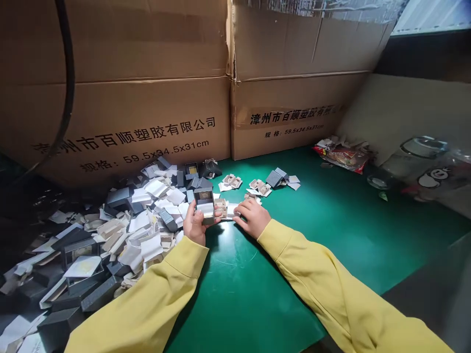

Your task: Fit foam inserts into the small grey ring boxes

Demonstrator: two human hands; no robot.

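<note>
My left hand (pixel 196 226) is closed round a small dark jewellery box (pixel 204 202), which stands open with its lid tilted back and a white lining in its lower half. Just right of it lies a beige insert (pixel 221 208) on the green table. My right hand (pixel 252 215) has its fingers curled, with the tips at the right end of a small white piece (pixel 231 210). More beige inserts (pixel 259 187) lie just beyond the right hand.
A large heap of dark boxes, white pieces and beige inserts (pixel 142 223) covers the left side. Two big cartons (pixel 147 113) stand behind. Several dark pieces (pixel 276 177) lie farther back. A red plastic packet (pixel 342 154) and a clear jar (pixel 408 157) are at the right.
</note>
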